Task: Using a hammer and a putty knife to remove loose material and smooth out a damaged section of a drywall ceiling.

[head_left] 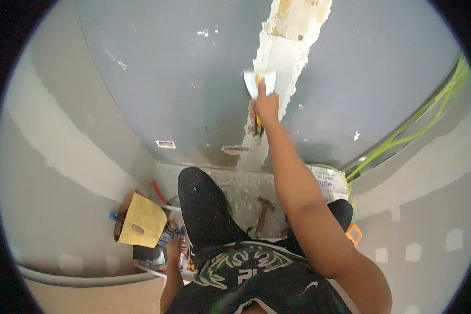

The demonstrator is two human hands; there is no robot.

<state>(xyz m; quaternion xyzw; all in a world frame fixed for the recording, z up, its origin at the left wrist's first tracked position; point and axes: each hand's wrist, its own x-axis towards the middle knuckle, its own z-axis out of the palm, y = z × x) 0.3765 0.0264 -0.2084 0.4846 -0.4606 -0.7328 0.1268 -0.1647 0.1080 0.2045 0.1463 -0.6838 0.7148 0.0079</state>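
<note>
My right hand (pixel 268 109) is wrapped round the handle of a putty knife (pixel 250 83), its index finger stretched along the knife toward the broad pale blade. The blade lies against the grey wall (pixel 183 78), at the left edge of a rough, whitish stripe (pixel 285 60) where the grey surface is stripped off. Low at the left, my left hand (pixel 176 248) is beside an open toolbox (pixel 153 268) full of mixed tools. Its fingers look curled, and what they hold, if anything, is too small to make out.
A yellow bag (pixel 144 220) stands by the toolbox, near a red-handled tool (pixel 158 191). Between my knees a hammer (pixel 264 215) lies on the dusty floor. Green cables (pixel 403 138) hang at the right corner, above a printed white sack (pixel 329 182). An orange-framed object (pixel 355 235) sits beside my right leg.
</note>
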